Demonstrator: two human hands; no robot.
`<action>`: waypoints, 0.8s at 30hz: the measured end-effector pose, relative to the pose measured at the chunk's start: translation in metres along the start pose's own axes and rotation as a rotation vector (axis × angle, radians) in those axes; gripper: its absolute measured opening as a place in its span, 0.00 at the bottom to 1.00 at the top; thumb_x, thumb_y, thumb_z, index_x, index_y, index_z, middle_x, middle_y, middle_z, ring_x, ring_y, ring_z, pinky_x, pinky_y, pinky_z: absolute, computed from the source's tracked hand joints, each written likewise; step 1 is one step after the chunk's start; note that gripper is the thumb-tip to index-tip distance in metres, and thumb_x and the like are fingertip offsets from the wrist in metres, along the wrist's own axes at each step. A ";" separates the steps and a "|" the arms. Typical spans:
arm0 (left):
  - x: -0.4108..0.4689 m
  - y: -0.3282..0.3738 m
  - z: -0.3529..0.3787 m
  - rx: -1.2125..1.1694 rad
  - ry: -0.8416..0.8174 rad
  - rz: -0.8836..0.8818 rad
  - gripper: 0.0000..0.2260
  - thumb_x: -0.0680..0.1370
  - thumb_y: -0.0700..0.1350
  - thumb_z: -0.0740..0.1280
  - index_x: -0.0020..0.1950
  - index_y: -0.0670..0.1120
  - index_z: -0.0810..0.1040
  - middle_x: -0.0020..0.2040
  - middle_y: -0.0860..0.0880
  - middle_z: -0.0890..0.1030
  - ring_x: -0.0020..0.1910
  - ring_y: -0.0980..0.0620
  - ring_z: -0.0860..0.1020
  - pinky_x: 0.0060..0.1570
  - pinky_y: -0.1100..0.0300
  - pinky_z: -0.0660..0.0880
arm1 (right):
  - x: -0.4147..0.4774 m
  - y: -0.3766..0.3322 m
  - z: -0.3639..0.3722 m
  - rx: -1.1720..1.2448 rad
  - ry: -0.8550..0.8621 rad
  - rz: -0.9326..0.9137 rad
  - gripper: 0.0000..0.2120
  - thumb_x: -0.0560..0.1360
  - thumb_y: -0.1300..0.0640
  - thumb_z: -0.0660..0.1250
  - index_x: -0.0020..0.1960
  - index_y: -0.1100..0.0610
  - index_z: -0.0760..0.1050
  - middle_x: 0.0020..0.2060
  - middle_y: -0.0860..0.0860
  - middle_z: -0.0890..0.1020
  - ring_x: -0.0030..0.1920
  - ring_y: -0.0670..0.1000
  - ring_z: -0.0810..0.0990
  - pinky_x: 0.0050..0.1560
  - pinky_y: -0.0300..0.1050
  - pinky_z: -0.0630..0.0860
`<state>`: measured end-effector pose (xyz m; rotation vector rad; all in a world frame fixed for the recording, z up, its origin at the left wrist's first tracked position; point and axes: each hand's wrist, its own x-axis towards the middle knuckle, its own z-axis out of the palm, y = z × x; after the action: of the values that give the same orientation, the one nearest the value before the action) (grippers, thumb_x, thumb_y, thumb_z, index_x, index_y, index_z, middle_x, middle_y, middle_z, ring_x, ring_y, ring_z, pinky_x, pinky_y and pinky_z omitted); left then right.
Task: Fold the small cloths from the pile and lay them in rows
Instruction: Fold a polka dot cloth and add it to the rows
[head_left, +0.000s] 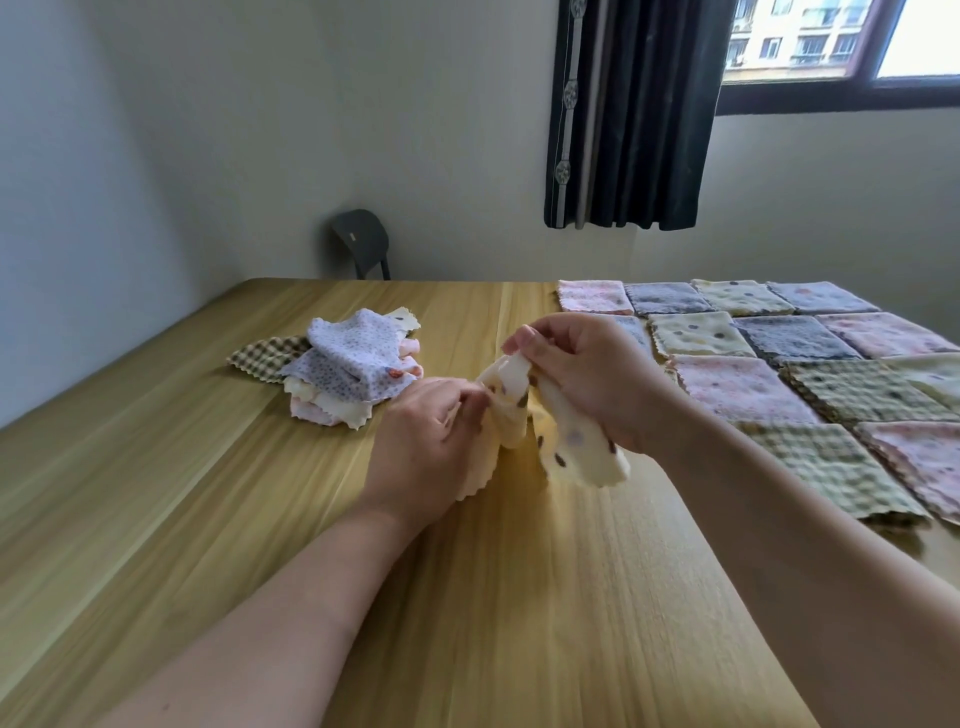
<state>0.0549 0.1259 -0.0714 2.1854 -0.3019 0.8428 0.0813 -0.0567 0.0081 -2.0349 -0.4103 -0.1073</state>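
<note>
In the head view, a small cream cloth with dark and grey dots and a zigzag-cut edge (571, 447) is held up above a pale wooden table (208, 493), between the two hands and near the middle of the tabletop. The cloth is bunched and hangs in loose folds, not yet folded flat.

The left hand (426, 441) is seen from the back, its fingers curled in and one part of the cloth pinched at the fingertips. The right hand (587, 374) is raised a little higher; an upper edge of the cloth is pinched between its thumb and bent fingers, and the rest of the cloth is draped below its palm.

A loose pile of small cloths (348, 364) is seen to the left of the hands, farther back on the table. It is topped by a crumpled lilac flowered cloth, and a brown checked cloth (265, 356) sticks out flat at its left side.

To the right, folded square cloths (779, 374) are laid in rows edge to edge: pink, lilac, cream dotted and green-brown checked ones.

Behind the table a dark chair (361, 241) is set against a pale wall, and a dark curtain (634, 114) is hung beside a dark-framed window (831, 52).
</note>
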 end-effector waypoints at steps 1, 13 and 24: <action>0.000 0.003 -0.002 -0.084 0.004 -0.106 0.11 0.84 0.52 0.63 0.49 0.51 0.84 0.47 0.57 0.85 0.49 0.59 0.80 0.50 0.57 0.76 | 0.000 -0.001 -0.004 -0.025 0.003 -0.002 0.10 0.80 0.44 0.66 0.48 0.47 0.84 0.40 0.50 0.86 0.36 0.50 0.81 0.43 0.58 0.82; -0.010 0.022 -0.004 -0.064 -0.264 0.142 0.31 0.70 0.74 0.65 0.62 0.53 0.73 0.54 0.58 0.79 0.54 0.56 0.78 0.53 0.57 0.75 | -0.004 -0.013 -0.011 -0.045 -0.018 -0.063 0.14 0.77 0.39 0.68 0.55 0.46 0.82 0.38 0.45 0.86 0.36 0.46 0.84 0.39 0.45 0.80; 0.000 0.020 -0.004 -0.286 0.087 -0.354 0.06 0.81 0.41 0.66 0.50 0.52 0.79 0.41 0.65 0.82 0.42 0.63 0.79 0.44 0.61 0.77 | -0.004 -0.014 -0.028 -0.154 -0.264 -0.103 0.35 0.68 0.66 0.78 0.70 0.43 0.74 0.47 0.48 0.83 0.45 0.51 0.84 0.47 0.48 0.84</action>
<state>0.0437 0.1147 -0.0580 1.8564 0.0118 0.6493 0.0752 -0.0760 0.0328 -2.1869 -0.6901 0.0706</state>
